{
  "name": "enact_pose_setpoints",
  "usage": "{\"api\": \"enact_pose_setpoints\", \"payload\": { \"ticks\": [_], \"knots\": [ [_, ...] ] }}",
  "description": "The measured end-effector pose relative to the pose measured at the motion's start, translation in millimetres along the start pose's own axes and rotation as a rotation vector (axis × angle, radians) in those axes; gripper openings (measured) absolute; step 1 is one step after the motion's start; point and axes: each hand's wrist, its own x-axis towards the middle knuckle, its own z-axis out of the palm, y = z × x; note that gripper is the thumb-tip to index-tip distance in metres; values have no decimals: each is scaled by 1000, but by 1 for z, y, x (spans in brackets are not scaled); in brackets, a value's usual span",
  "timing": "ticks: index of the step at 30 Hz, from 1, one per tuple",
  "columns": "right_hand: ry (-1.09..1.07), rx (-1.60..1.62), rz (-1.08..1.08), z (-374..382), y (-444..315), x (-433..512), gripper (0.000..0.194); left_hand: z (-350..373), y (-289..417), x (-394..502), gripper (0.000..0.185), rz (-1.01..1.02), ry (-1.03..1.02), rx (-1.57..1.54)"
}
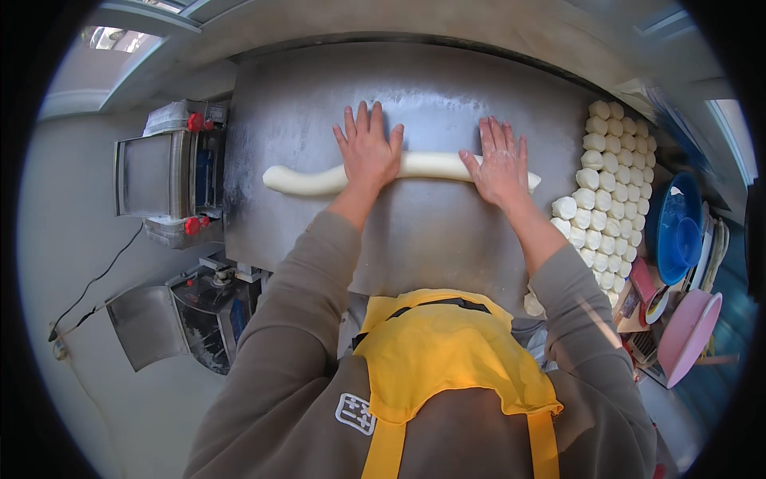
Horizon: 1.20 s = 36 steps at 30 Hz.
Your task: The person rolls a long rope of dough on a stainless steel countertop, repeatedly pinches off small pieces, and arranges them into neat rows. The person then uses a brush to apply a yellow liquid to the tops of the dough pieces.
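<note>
A long, smooth log of white dough (434,165) lies crosswise on a metal worktop (443,233), its left part bending slightly. My left hand (370,146) rests palm down over the log near its middle, fingers spread and pointing away from me. Over the log's right part lies my right hand (499,164), also palm down, the fingers a little apart and dusted with flour. Neither hand is closed around the dough. The log's tapered right end shows just beyond my right hand. Many round dough pieces (609,194) stand in close rows at the worktop's right side.
A machine with red knobs (155,173) adjoins the worktop's left edge, and a second machine (209,317) stands below it. At the right are a blue plastic basin (664,239) and a pink basin (688,338). One dough piece (532,304) lies by the near edge, beside my right sleeve.
</note>
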Motion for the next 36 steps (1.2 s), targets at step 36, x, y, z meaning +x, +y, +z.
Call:
{"api": "enact_pose_setpoints", "payload": {
  "ticks": [36],
  "knots": [
    [-66, 60, -19, 20, 13, -121, 81, -4, 57, -127, 73, 150, -203, -105]
  ]
}}
